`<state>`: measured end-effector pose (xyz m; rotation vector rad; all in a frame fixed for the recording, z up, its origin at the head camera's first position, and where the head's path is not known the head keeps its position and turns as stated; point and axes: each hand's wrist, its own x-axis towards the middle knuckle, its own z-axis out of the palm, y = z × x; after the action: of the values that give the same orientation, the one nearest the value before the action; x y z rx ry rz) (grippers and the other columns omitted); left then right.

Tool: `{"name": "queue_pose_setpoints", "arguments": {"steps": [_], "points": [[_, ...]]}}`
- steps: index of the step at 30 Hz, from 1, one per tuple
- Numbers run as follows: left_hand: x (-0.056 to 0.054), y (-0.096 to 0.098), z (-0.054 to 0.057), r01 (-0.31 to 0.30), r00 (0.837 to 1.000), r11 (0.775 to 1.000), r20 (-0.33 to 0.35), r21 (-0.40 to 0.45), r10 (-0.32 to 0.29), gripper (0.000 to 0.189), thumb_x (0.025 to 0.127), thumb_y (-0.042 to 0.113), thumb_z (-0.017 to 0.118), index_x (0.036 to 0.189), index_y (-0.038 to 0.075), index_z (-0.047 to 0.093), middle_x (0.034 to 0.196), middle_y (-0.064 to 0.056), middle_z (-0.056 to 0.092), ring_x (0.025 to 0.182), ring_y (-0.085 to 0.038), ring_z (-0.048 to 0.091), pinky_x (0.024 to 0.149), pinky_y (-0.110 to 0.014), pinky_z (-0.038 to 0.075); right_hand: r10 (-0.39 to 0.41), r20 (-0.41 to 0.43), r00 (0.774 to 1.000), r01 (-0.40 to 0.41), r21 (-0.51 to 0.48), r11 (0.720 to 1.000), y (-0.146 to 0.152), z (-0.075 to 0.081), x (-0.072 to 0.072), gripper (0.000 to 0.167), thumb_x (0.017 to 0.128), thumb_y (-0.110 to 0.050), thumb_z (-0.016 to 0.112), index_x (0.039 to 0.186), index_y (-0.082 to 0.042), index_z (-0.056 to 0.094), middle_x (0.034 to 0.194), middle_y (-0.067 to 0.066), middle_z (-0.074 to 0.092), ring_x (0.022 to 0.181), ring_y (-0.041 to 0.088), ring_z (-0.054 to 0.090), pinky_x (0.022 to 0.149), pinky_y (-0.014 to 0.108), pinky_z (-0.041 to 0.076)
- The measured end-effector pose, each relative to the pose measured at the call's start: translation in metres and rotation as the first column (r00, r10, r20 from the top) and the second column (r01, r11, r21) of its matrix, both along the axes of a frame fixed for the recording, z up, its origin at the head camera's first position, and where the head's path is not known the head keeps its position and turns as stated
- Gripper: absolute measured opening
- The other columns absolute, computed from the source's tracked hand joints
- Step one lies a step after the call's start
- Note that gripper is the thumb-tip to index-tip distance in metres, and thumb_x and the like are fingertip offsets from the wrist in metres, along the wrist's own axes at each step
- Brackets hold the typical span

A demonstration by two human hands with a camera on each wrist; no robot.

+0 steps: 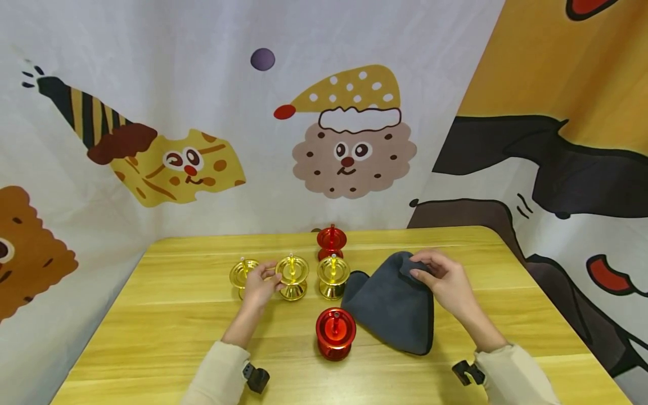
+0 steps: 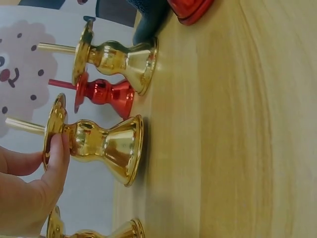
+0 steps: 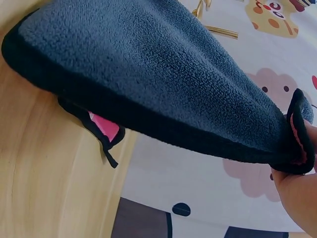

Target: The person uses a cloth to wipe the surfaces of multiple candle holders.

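My left hand [image 1: 261, 285] pinches the dish rim of a gold candle holder [image 2: 89, 141], which has a narrow foot-and-bowl shape and a thin spike on top. In the left wrist view its base stands at the wooden surface. My right hand [image 1: 448, 281] holds a dark grey-blue cloth [image 1: 395, 309] by its upper edge; the cloth hangs raised in a fold, as the right wrist view [image 3: 148, 74] shows. One gold holder [image 1: 333, 271] stands right of the pinched one, another gold holder [image 1: 238, 274] left of it. A red holder [image 1: 336, 334] sits nearer, beside the cloth.
A second red holder [image 1: 331, 241] stands at the back edge of the wooden table [image 1: 167, 337]. Behind the table hangs a white curtain [image 1: 217, 90] printed with cartoon food. Black wrist mounts [image 1: 256, 378] sit on both sleeves.
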<state>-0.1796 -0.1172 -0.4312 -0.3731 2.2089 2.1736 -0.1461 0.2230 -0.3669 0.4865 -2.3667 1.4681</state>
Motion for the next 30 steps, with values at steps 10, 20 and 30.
{"name": "queue_pose_setpoints", "arguments": {"steps": [10, 20, 30], "points": [[0.001, -0.001, -0.003, 0.038, 0.999, 0.998, -0.006, -0.047, -0.038, 0.037, 0.088, -0.011, 0.048, 0.125, -0.015, 0.042, 0.109, -0.030, 0.049, 0.075, -0.023, 0.061, 0.070, -0.028, 0.055, -0.002, 0.004, 1.000, 0.002, 0.011, 1.000, -0.001, -0.002, 0.001, 0.021, 0.078, 0.009, 0.065, 0.099, 0.003, 0.063, 0.099, 0.016, 0.057, 0.084, 0.001, 0.057, 0.069, 0.014, 0.050], [0.016, -0.022, 0.025, 0.173, 0.983, 0.954, -0.017, -0.244, -0.182, 0.040, 0.091, -0.006, 0.047, 0.128, -0.016, 0.038, 0.127, -0.033, 0.041, 0.094, -0.037, 0.059, 0.076, -0.036, 0.053, -0.002, 0.019, 1.000, 0.002, 0.019, 1.000, 0.000, -0.004, 0.001, 0.020, 0.079, 0.008, 0.064, 0.099, 0.003, 0.063, 0.100, 0.017, 0.058, 0.085, 0.001, 0.056, 0.069, 0.014, 0.049], [0.028, -0.074, 0.039, 0.134, 0.991, 0.956, 0.050, -0.262, -0.125, 0.027, 0.093, 0.003, 0.049, 0.112, -0.015, 0.048, 0.094, -0.021, 0.056, 0.073, -0.017, 0.062, 0.065, -0.029, 0.056, -0.002, 0.038, 0.999, 0.001, 0.032, 1.000, 0.002, -0.006, 0.001, 0.020, 0.079, 0.007, 0.065, 0.098, 0.002, 0.063, 0.099, 0.016, 0.059, 0.084, 0.003, 0.057, 0.069, 0.015, 0.049]]}}
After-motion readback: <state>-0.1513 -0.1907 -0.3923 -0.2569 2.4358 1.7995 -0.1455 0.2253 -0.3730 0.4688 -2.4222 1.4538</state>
